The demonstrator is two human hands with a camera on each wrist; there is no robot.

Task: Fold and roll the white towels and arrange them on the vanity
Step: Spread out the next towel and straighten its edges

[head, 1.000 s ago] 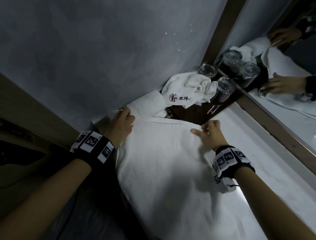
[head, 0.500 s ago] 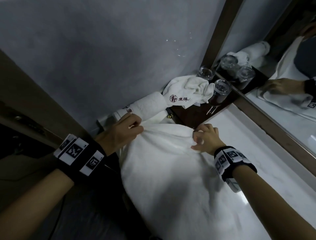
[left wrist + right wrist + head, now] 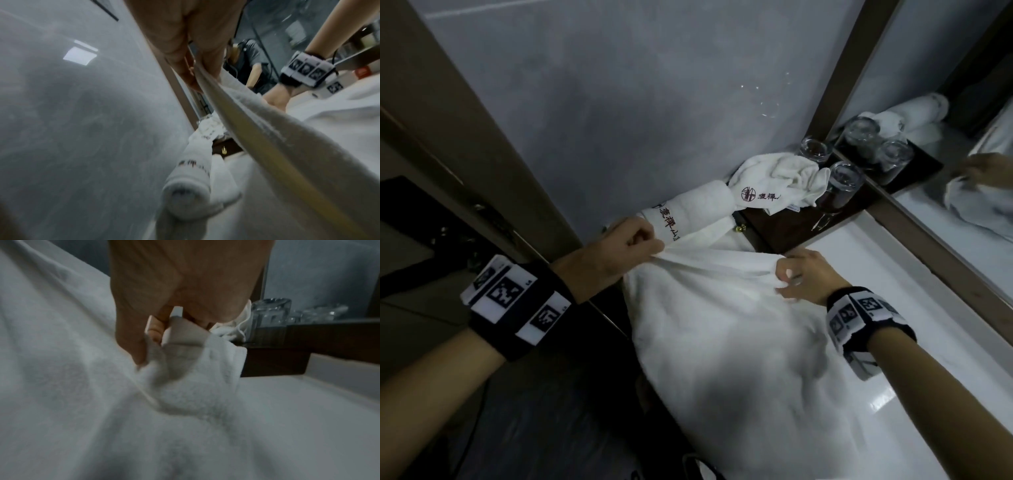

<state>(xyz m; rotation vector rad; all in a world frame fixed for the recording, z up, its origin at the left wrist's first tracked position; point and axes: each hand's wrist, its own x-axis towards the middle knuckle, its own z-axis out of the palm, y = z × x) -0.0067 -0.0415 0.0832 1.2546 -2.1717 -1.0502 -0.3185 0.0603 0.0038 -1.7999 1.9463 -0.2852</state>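
A large white towel (image 3: 726, 335) lies spread over the white vanity top (image 3: 893, 308), its near part hanging off the front. My left hand (image 3: 633, 246) pinches its far left corner, and my right hand (image 3: 801, 277) pinches its far right corner; both corners are lifted, the edge taut between them (image 3: 257, 116). In the right wrist view the fingers (image 3: 133, 344) curl around bunched cloth (image 3: 185, 369). A rolled towel (image 3: 688, 212) with dark red lettering lies against the wall behind. A crumpled small towel (image 3: 780, 181) sits on the dark tray.
A dark wooden tray (image 3: 784, 229) in the corner carries two upturned glasses (image 3: 840, 185). A framed mirror (image 3: 962, 154) runs along the right. The grey wall (image 3: 637, 102) stands close behind, and a brown door frame (image 3: 465, 137) rises at the left.
Both hands went from resting on the towel's far edge to pinching its corners and lifting them; the edge has come up off the vanity and toward me.
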